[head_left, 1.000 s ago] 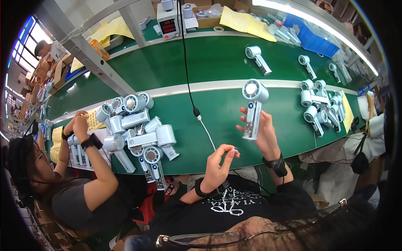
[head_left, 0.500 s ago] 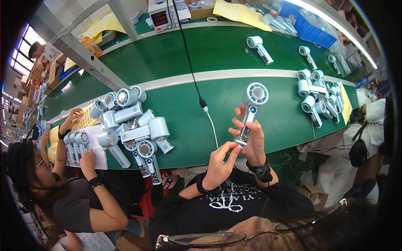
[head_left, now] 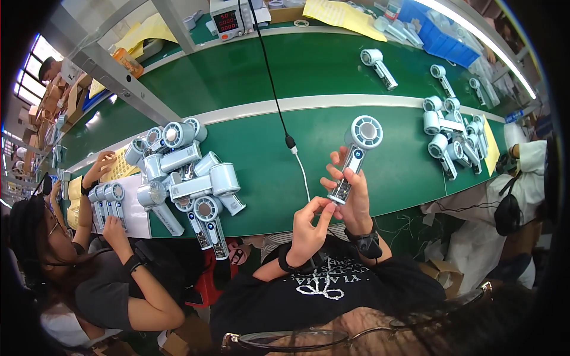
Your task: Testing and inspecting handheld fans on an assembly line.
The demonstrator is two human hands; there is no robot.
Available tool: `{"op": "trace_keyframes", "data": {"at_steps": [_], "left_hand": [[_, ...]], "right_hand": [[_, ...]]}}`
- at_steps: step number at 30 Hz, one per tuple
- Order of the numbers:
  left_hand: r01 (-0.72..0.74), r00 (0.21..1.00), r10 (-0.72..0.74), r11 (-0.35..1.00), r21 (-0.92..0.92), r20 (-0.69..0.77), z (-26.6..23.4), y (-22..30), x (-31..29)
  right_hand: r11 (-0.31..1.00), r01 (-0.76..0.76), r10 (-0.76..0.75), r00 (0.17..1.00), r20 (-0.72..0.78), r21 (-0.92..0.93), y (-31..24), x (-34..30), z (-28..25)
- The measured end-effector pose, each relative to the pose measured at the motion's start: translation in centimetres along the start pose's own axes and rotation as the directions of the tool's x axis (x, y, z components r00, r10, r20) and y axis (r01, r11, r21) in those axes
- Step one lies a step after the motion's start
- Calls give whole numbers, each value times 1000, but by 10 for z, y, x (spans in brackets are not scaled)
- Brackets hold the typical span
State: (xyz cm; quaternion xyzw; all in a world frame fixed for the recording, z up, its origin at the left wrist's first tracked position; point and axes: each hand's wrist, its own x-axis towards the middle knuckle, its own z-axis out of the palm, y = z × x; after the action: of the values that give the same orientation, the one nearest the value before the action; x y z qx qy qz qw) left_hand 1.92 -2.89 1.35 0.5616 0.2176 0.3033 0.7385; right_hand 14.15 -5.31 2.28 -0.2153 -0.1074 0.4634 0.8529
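Observation:
A pale blue handheld fan point(head_left: 355, 155) with a round ringed head and a small lit display on its handle is in my right hand point(head_left: 356, 199). My right fingers wrap round the lower handle, with the head tilted up and away. At the base of the handle my left hand point(head_left: 312, 228) pinches thumb and forefinger together. A white cable point(head_left: 303, 172) hangs from a black connector point(head_left: 290, 142) and runs down to my left fingers. Its tip is hidden there, so I cannot tell whether it sits in the fan.
Left, many similar fans lie in a pile point(head_left: 190, 172); a co-worker's hand point(head_left: 116, 234) is beside fans on white paper. Another fan cluster point(head_left: 448, 130) lies right. Beyond the pale rail point(head_left: 297, 104), single fans point(head_left: 379, 68) lie on a green surface. A power supply point(head_left: 228, 21) stands behind.
Both my hands and the fan have shifted slightly down and left. The single fans beyond the rail have moved right. The co-worker's near hand has drawn back.

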Motion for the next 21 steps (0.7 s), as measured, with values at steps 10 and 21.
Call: {"op": "trace_keyframes", "data": {"at_steps": [10,21], "left_hand": [[87,996,-81,984,-155,41,-6,3,-2],[81,983,-83,997,20,166,-15,7,-1]], "right_hand": [[935,226,-194,971,140,-274,4,2,-2],[938,166,-83,960,269,-303,-8,6,-1]]}}
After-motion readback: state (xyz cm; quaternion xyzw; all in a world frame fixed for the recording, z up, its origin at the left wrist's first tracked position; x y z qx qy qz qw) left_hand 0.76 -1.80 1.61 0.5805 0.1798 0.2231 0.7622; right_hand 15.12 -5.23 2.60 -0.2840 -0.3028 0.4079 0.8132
